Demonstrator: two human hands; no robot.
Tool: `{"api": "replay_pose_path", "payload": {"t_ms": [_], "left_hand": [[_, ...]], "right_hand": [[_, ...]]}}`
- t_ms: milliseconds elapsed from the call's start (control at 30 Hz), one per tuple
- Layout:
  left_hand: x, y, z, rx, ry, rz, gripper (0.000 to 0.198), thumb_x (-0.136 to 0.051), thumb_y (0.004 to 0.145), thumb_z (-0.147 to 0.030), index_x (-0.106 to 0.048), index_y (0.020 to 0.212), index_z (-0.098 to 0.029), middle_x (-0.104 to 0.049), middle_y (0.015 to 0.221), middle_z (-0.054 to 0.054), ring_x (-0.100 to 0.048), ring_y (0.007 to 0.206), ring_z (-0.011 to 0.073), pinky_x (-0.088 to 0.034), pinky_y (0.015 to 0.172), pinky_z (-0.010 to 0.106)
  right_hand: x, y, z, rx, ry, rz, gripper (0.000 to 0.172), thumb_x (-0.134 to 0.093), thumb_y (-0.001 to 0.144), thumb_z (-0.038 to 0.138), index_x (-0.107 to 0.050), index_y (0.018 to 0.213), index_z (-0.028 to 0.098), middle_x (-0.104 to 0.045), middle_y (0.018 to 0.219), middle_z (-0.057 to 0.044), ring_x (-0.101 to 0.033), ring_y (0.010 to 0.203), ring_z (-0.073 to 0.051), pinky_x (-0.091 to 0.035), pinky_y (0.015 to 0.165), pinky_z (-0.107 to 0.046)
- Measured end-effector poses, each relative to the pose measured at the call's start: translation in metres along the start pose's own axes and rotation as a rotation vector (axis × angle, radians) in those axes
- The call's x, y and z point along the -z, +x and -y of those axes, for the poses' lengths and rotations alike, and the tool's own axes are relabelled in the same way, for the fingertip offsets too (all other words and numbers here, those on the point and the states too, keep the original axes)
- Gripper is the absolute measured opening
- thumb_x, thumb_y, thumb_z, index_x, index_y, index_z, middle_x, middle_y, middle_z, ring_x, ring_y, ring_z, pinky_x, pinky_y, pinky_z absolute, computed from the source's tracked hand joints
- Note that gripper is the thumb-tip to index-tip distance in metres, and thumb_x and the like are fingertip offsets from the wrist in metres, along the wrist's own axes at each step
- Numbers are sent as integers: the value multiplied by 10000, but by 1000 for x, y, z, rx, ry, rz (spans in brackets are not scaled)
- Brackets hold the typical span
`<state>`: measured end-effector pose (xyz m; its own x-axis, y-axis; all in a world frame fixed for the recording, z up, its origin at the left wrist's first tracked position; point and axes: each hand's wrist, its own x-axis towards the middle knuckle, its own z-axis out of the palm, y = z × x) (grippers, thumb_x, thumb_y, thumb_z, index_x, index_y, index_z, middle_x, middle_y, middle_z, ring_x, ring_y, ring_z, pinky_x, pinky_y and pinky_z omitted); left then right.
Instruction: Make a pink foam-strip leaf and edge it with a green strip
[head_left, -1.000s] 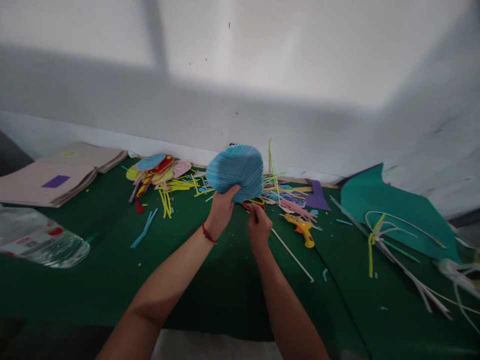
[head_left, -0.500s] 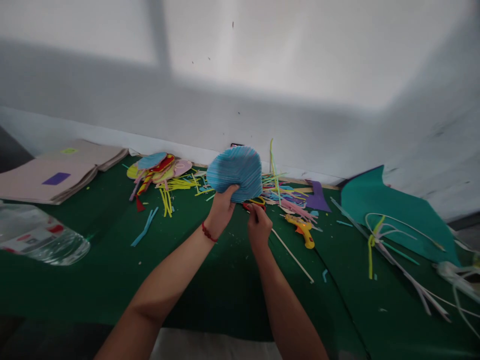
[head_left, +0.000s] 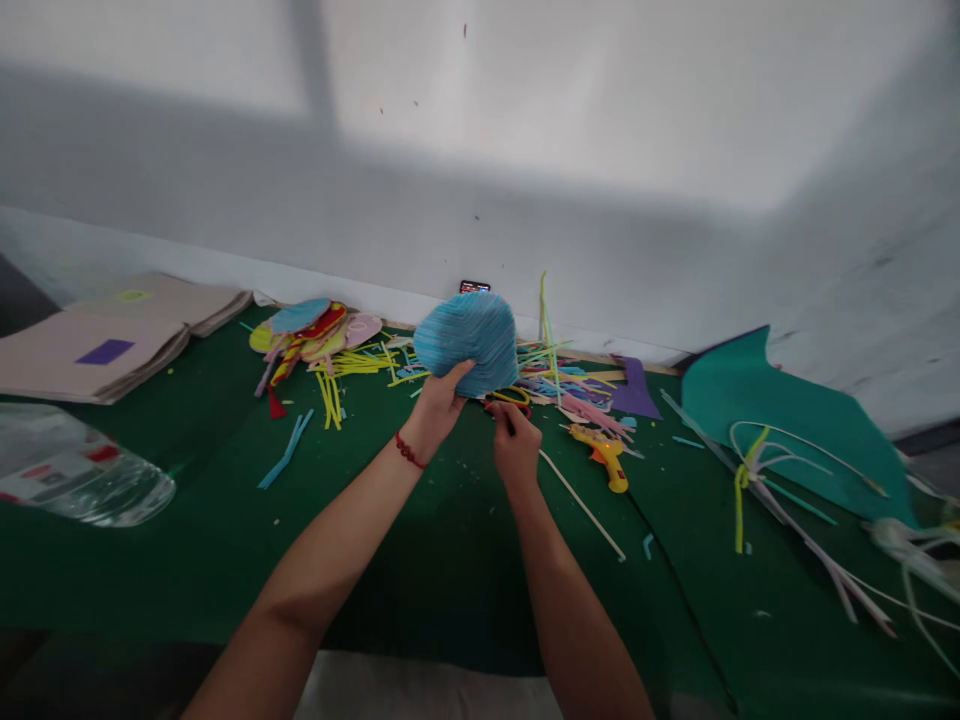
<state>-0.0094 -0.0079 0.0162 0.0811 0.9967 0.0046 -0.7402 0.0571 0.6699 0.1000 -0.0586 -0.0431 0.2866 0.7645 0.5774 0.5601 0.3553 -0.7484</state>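
No text I can read from here. Label (head_left: 56,476) on the bottle (head_left: 135,492): print too blurred. Lit screen (head_left: 475,287) by the wall (head_left: 555,235): marks too small.

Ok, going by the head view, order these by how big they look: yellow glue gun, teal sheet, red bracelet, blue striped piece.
1. Teal sheet
2. Blue striped piece
3. Yellow glue gun
4. Red bracelet

A blue fan (head_left: 474,332), rounded on top and covered in fine lighter and darker stripes, stands just about upright in the middle of the frame, broad face toward the viewer. The left hand (head_left: 442,403) grips its lower edge, thumb lying across the front; its stripes bend near the middle.
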Motion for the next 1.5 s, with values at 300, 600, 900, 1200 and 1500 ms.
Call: {"api": "replay_pose_path", "payload": {"t_ms": [300,600,900,1200,1500], "left_hand": [[9,7,5,-25,60,34,422,-883,495,-215,-727,883,-153,-755,938,61,-653,1061,296,-449,1023,485],[13,10,22,-63,66,-16,458,-881,508,-259,-722,919,-134,-738,1026,95,-658,1052,294,-468,1004,474],[17,11,26,-144,136,-72,499,-862,538,-294,-713,982,-123,-721,1074,110,-658,1049,281,-472,992,452],[19,18,-19,23,233,189,560,-769,683,-488,-656,1139,-182,-718,1083,85,-630,1099,290,-490,953,410],[55,24,-95,-110,652,94,703,-403,849,-707,-639,1171,-128,-650,1220,173,-549,1228,298,-336,1096,455]], "right_hand": [[26,18,3,-514,602,486,425,-658,702,615,-574,696,199,-270,436,97,-191,384,-61,-128,389,-224],[21,18,-3,-608,609,479,434,-673,660,620,-566,707,202,-276,438,101,-172,387,-56,-118,392,-220],[-7,-6,6,-203,41,31,363,-457,865,475,-630,735,183,-578,622,-21,-475,592,-165,-355,588,-276],[42,26,-18,-113,219,243,380,-512,858,492,-702,881,164,-503,577,14,-450,563,-139,-354,571,-263],[67,31,-27,-155,248,395,362,-633,763,517,-713,723,166,-495,531,17,-406,532,-125,-343,544,-262]]}}
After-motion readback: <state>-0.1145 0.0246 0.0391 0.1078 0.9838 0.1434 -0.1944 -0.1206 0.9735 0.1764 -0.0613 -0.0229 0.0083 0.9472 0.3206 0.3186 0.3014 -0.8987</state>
